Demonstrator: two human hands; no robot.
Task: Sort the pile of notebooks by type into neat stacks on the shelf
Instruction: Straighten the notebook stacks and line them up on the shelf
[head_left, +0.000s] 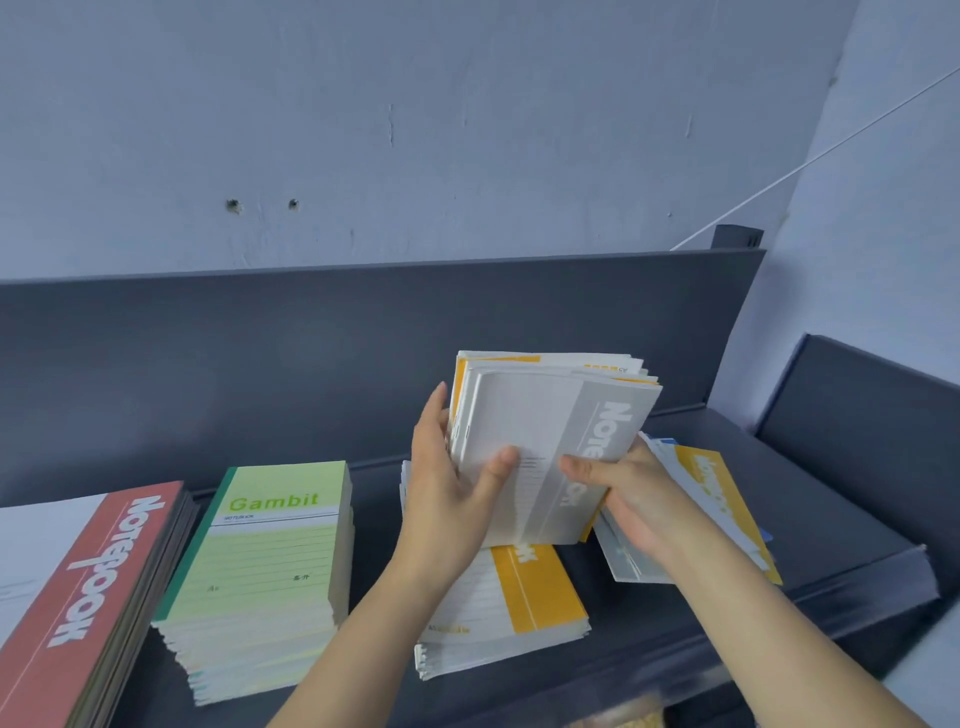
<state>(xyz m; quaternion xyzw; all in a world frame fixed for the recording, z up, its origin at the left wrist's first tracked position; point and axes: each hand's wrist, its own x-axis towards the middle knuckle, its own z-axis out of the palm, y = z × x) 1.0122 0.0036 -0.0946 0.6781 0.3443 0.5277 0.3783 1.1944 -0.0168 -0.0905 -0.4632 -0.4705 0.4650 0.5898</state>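
- Left hand (452, 499): grip curled round the grey-fronted notebook bundle (524, 415), thumb flat on its cover.
- Right hand (631, 493): grip clasps the bundle's 3 o'clock edge.
- The bundle, of thin paper covers, stands upright above the yellow-banded stack (524, 597) on the dark shelf (821, 499).
- Green Gambit stack (270, 561) and red stack (98, 571) lie toward 9 o'clock, the loose pile (717, 499) at 3 o'clock.

The dark grey shelf (810, 499) has a raised back panel. Four lots of notebooks lie on it: a red-banded stack (98, 582) at far left, a green "Gambit" stack (270, 561) just beside it, a yellow-banded stack (524, 597) in the middle, and a loose, slanted pile (711, 483) of yellow and blue covers at right.
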